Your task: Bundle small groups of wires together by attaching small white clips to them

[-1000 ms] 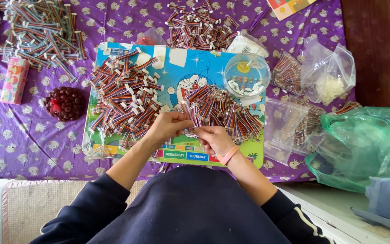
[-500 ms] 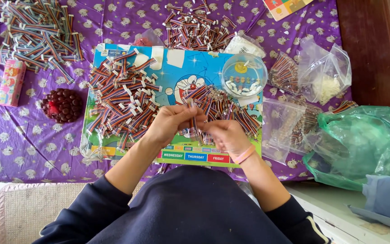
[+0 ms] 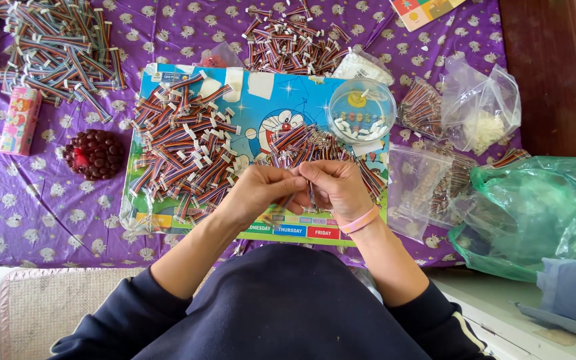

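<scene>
My left hand (image 3: 259, 194) and my right hand (image 3: 336, 189) meet over the front middle of a blue cartoon board (image 3: 261, 110). Both pinch one short striped ribbon cable with a white connector (image 3: 299, 175) between thumb and fingers. A pink band sits on my right wrist. A big pile of the same cables (image 3: 185, 147) covers the board's left half. A smaller pile (image 3: 315, 148) lies just beyond my hands. A round clear dish (image 3: 361, 110) with small parts stands at the board's far right corner.
More cable piles lie at the far left (image 3: 55, 50) and far middle (image 3: 288, 40) of the purple cloth. A pink box (image 3: 20, 120) and a dark red round thing (image 3: 95, 153) sit left. Clear bags (image 3: 481, 107) and a green plastic bag (image 3: 541, 207) lie right.
Both hands have come closer together over the board's front middle. The cable between them is drawn in between the fingertips.
</scene>
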